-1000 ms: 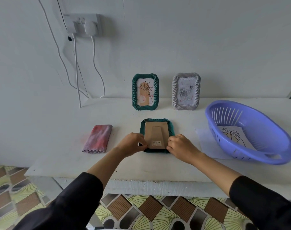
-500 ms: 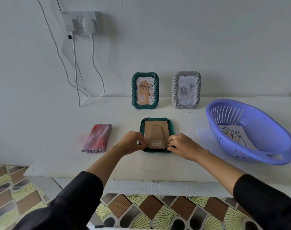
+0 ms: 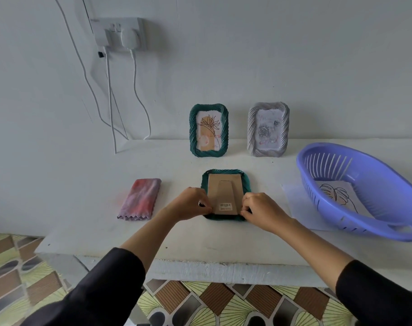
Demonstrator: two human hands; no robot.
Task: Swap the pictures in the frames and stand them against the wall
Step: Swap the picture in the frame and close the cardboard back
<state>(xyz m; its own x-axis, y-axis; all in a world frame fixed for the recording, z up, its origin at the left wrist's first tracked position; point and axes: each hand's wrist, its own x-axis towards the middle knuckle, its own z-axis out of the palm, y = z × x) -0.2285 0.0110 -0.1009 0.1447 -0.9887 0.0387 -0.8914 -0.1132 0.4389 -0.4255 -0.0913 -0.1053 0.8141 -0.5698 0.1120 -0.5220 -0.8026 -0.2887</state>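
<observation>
Rising behind everything, a white wall (image 3: 294, 55), with a socket (image 3: 119, 34) high at the left and white cables (image 3: 135, 90) hanging from it down to the bench. In front of the wall, a white bench (image 3: 153, 236) carrying all the other things. At the right end, a purple basket (image 3: 388, 184), resting partly on a white paper sheet (image 3: 294, 198), and inside it a loose picture (image 3: 336, 194) with a black leaf drawing. At the back, upright against the wall, a standing green frame (image 3: 208, 130) with a flower drawing, and to the right of it, apart, a grey frame (image 3: 268, 129) with a rose picture. Near the front edge, in the middle, a face-down green frame (image 3: 223, 171) lying flat, its brown cardboard back (image 3: 225, 191) upward, a small white label near the lower end. Well to the left of it, a folded pink and purple cloth (image 3: 140, 200), touched by nothing. On the lower left corner of the face-down green frame, the left hand (image 3: 188, 203), fingers curled and pinching the edge there. On the lower right corner, the right hand (image 3: 262, 209), fingers curled in the same way and gripping that edge. Behind both hands, dark sleeves reaching to the forearms.
</observation>
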